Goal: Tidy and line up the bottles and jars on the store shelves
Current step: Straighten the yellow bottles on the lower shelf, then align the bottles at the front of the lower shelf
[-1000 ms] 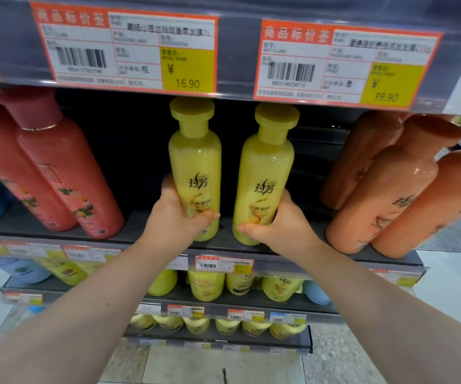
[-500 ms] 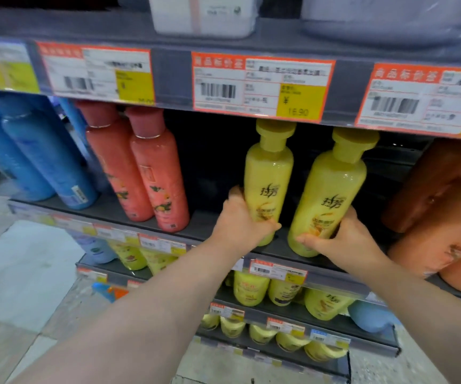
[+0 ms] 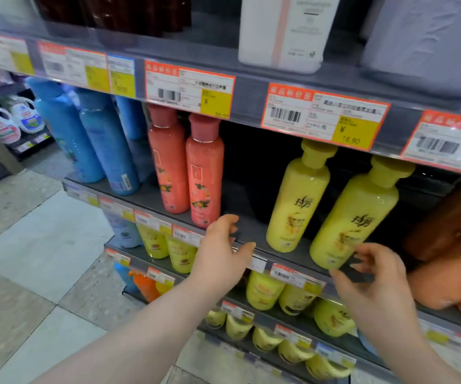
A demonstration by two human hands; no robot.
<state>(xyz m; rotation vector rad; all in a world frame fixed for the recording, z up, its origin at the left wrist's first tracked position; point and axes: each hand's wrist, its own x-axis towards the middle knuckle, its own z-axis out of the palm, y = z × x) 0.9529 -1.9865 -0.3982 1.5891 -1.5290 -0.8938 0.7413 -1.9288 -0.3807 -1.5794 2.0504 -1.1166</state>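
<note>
Store shelving fills the view, and the middle shelf (image 3: pixel 151 196) carries the work. At its right end the orange bottles (image 3: pixel 442 278) appear to lean untidily, so they look like what is left to do. Blue bottles (image 3: pixel 85 139) and pink bottles (image 3: pixel 204 173) stand upright towards the left. Two yellow bottles (image 3: pixel 298 195) stand side by side at the front edge, labels outward. That pair seems finished, though a wide gap separates it from the pink ones. The left hand (image 3: pixel 221 253) hovers at that gap, fingers spread, holding nothing. The right hand (image 3: pixel 373 284) is loosely spread just beside the base of one of the yellow bottles, gripping nothing.
</note>
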